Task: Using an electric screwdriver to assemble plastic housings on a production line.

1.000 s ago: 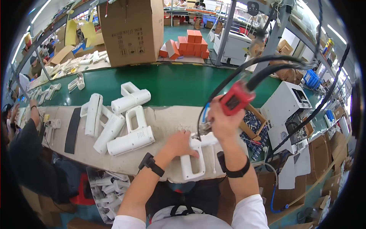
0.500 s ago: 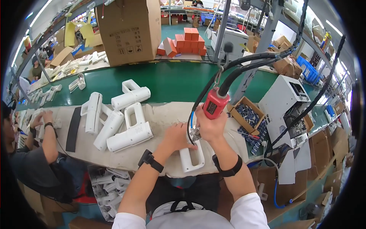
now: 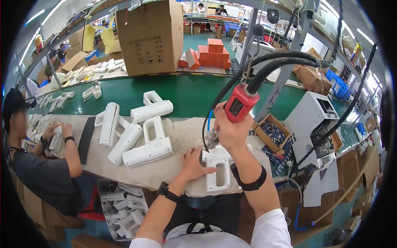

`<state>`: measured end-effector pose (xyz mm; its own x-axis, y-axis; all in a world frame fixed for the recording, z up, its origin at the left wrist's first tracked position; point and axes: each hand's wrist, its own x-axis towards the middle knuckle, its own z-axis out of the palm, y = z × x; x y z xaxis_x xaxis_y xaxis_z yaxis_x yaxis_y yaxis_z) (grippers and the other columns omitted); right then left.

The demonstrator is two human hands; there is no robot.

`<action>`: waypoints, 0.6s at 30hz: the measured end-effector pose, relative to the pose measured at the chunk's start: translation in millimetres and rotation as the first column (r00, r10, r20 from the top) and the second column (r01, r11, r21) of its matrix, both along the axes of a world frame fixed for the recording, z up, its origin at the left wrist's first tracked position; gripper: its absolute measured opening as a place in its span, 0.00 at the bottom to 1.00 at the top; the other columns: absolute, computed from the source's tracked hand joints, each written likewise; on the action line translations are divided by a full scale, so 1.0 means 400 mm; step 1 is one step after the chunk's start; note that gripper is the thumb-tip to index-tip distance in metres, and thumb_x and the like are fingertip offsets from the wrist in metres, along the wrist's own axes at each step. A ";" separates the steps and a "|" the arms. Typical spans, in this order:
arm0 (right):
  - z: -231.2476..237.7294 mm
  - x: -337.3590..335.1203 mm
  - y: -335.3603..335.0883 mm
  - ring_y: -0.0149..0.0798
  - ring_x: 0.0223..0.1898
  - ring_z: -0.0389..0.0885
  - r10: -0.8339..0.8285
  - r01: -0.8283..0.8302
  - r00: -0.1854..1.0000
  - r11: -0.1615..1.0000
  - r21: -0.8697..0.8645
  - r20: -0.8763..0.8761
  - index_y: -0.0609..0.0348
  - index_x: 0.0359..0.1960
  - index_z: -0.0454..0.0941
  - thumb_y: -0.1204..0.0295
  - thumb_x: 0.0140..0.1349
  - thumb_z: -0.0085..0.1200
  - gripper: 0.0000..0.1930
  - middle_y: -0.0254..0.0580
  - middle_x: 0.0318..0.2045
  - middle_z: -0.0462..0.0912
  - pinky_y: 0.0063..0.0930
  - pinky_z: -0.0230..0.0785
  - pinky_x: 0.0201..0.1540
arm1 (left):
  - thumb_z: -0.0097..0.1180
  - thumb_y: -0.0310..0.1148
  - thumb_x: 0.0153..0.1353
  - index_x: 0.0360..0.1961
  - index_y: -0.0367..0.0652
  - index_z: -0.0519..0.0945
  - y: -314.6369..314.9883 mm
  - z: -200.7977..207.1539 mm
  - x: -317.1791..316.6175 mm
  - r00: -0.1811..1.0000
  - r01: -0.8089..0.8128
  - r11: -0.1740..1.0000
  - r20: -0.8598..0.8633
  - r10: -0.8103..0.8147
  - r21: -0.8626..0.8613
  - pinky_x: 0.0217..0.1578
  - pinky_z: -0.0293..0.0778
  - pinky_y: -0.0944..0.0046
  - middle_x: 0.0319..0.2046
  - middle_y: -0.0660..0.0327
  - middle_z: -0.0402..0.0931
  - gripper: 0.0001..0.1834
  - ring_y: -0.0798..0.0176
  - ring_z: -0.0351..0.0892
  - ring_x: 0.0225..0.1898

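My right hand [image 3: 232, 129] is wrapped round a red power screwdriver [image 3: 241, 103], which hangs from a hook with thick black cables. Its metal front end points down at the far edge of a white plastic housing with a loop handle [image 3: 211, 182]; whether the tip touches is hidden. The housing lies flat on the mat, handle toward me. Beside its left end rests my left hand [image 3: 191, 164], fingers spread, thumb reaching onto the handle. Farther left lie several similar white housings [image 3: 149, 146].
Right of my hand stands a cardboard box of small dark screws [image 3: 271, 134], with more spilled beside it. A white machine [image 3: 308, 120] stands beyond. A green conveyor [image 3: 198, 89] runs behind the mat. At left, a co-worker [image 3: 45, 165] handles white parts. A bin of housings [image 3: 124, 211] sits below.
My left hand has loosened, its fingers now spread and lower beside the housing. More of the housing shows. The screwdriver's front end has come up a little. The whole view has shifted slightly.
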<state>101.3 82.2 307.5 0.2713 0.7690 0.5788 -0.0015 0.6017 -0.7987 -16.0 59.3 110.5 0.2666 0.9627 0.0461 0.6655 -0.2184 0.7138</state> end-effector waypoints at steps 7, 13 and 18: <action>-0.034 -0.022 0.056 0.25 0.12 0.70 0.010 -0.011 0.999 1.000 -0.018 -0.030 0.64 0.28 0.75 0.76 0.57 0.57 0.05 0.33 0.13 0.73 0.18 0.61 0.16 | 0.69 0.63 0.32 0.61 0.36 0.63 -0.001 0.007 -0.005 1.000 -0.015 1.000 -0.005 0.016 0.004 0.62 0.36 0.42 0.58 0.43 0.61 0.59 0.46 0.49 0.65; -0.121 -0.040 0.097 0.24 0.13 0.70 -0.002 0.000 1.000 0.992 -0.124 -0.018 0.63 0.25 0.75 0.75 0.57 0.57 0.06 0.32 0.15 0.74 0.19 0.61 0.17 | 0.69 0.62 0.33 0.57 0.36 0.66 -0.004 0.039 -0.002 1.000 0.022 0.998 0.011 -0.022 -0.057 0.62 0.35 0.42 0.55 0.45 0.65 0.54 0.46 0.50 0.64; -0.131 -0.047 0.096 0.24 0.14 0.71 0.005 0.001 0.998 0.994 -0.109 0.055 0.62 0.26 0.74 0.76 0.57 0.56 0.05 0.31 0.15 0.73 0.19 0.62 0.18 | 0.69 0.61 0.35 0.55 0.39 0.69 -0.002 0.033 0.008 0.997 0.035 0.999 0.066 -0.032 -0.042 0.61 0.35 0.38 0.54 0.49 0.68 0.49 0.46 0.50 0.66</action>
<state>82.5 120.6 255.3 0.2392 0.8287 0.5061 0.0431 0.5116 -0.8581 -12.9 58.7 123.5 0.2962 0.9549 0.0227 0.6102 -0.2075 0.7646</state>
